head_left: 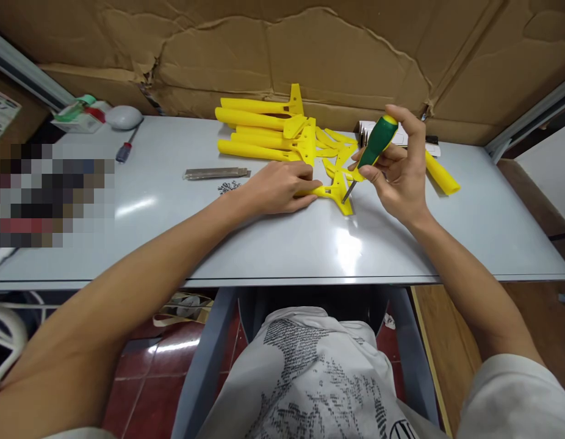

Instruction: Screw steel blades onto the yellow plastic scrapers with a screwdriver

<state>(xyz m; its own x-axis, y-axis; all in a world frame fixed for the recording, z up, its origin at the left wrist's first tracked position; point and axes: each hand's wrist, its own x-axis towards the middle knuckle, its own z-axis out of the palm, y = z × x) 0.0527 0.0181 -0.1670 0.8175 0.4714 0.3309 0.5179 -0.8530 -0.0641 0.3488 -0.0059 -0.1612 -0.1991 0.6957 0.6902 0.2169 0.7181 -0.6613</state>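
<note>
At far left of the surface (154, 244), a small screwdriver (124, 151) lies near a white mouse (124, 117). Further right come a packet of blades (217, 173) and a pile of screws (229, 186). The left hand (289, 186) has its fingers bent close together over the handle of a yellow scraper (341, 194), pinning it down; its flared head sticks out to the right of the fingertips. The right hand (399, 167) pinches a green screwdriver (377, 143), its thumb low on the handle, a finger on the butt, the tip at the scraper head.
</note>
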